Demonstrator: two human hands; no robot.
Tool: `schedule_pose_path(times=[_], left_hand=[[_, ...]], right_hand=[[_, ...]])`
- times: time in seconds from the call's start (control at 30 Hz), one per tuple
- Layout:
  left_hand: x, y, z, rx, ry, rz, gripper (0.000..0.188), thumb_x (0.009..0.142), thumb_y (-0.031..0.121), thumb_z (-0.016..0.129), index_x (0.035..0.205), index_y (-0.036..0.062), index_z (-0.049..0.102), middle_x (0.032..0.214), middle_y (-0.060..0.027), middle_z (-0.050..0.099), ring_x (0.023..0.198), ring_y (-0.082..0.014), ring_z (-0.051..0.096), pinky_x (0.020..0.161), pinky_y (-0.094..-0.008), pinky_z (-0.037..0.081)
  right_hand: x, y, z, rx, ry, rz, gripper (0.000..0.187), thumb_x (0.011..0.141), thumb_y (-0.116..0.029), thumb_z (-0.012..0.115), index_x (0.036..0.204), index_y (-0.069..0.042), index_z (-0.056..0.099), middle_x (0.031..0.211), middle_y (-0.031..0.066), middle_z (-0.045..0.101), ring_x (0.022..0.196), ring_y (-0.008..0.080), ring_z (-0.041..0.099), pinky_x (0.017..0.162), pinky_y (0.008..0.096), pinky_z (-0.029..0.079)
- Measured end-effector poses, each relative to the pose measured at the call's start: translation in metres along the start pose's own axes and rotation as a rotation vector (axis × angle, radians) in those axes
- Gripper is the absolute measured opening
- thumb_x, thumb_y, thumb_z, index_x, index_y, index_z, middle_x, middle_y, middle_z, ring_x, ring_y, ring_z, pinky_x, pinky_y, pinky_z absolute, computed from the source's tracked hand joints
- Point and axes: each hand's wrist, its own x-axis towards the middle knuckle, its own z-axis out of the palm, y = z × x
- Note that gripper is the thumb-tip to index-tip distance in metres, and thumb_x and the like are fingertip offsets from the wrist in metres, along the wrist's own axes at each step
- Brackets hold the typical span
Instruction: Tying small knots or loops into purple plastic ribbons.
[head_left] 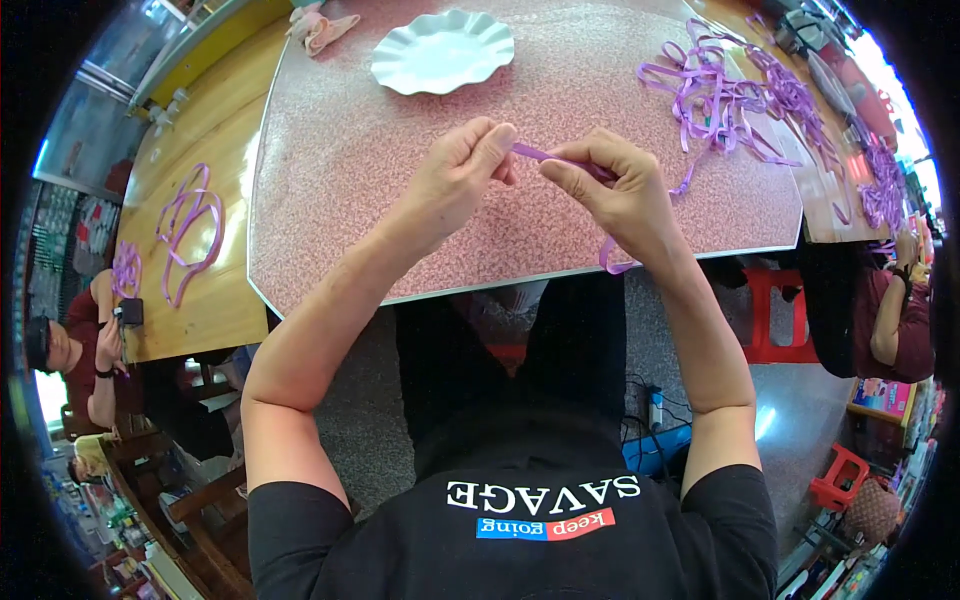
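A thin purple ribbon [532,152] is stretched between my two hands above the pink speckled tabletop [380,150]. My left hand [465,170] is closed, pinching the ribbon's end between thumb and fingers. Facing it, my right hand [615,190] grips the same ribbon between thumb and forefinger, its other fingers curled in. A loop of ribbon hangs below my right hand near the table's front edge, and a strand leads off towards a loose purple ribbon heap [705,95] at the far right.
A white scalloped dish [443,52] stands beyond my hands, with a crumpled pink cloth [320,30] to its left. Loose purple ribbon [188,235] lies on the wooden table [200,130] at left. People sit at both sides. A red stool [775,315] stands at right.
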Motion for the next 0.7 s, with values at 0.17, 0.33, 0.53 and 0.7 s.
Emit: schedule_pose_path(times=[0.17, 0.33, 0.53, 0.7], left_hand=[[-0.009, -0.003, -0.004, -0.243, 0.075, 0.023, 0.030, 0.104, 0.031, 0.043, 0.099, 0.0041, 0.056, 0.095, -0.0062, 0.059, 0.093, -0.0167, 0.058, 0.092, -0.0336, 0.047], [-0.008, 0.012, 0.006, -0.051, 0.121, 0.039, 0.034, 0.104, 0.030, 0.045, 0.098, 0.0003, 0.058, 0.088, -0.0079, 0.061, 0.090, -0.0147, 0.060, 0.084, -0.0287, 0.049], [-0.010, 0.009, 0.003, 0.088, -0.031, -0.039, 0.034, 0.104, 0.030, 0.046, 0.097, 0.0005, 0.059, 0.084, -0.0077, 0.062, 0.088, -0.0134, 0.060, 0.081, -0.0263, 0.049], [-0.011, 0.001, 0.008, -0.039, 0.010, 0.030, 0.027, 0.103, 0.026, 0.047, 0.102, 0.0007, 0.058, 0.092, -0.0075, 0.061, 0.088, -0.0133, 0.060, 0.085, -0.0286, 0.051]], right_hand=[[0.002, -0.001, -0.002, 0.258, 0.021, 0.193, 0.014, 0.088, -0.015, 0.073, 0.092, -0.002, 0.072, 0.074, -0.0033, 0.057, 0.067, 0.0037, 0.045, 0.057, 0.0210, 0.034], [0.001, -0.005, 0.004, 0.030, -0.009, 0.004, 0.014, 0.088, -0.014, 0.072, 0.093, -0.001, 0.072, 0.076, -0.0025, 0.058, 0.066, 0.0045, 0.046, 0.056, 0.0223, 0.035], [-0.002, -0.007, 0.007, -0.032, -0.016, -0.032, 0.016, 0.087, -0.014, 0.072, 0.097, -0.001, 0.072, 0.081, 0.0003, 0.063, 0.068, 0.0055, 0.051, 0.058, 0.0217, 0.039], [-0.003, -0.004, 0.009, 0.139, -0.008, 0.067, 0.016, 0.087, -0.014, 0.072, 0.099, -0.002, 0.072, 0.085, 0.0024, 0.066, 0.075, 0.0057, 0.057, 0.063, 0.0202, 0.044]])
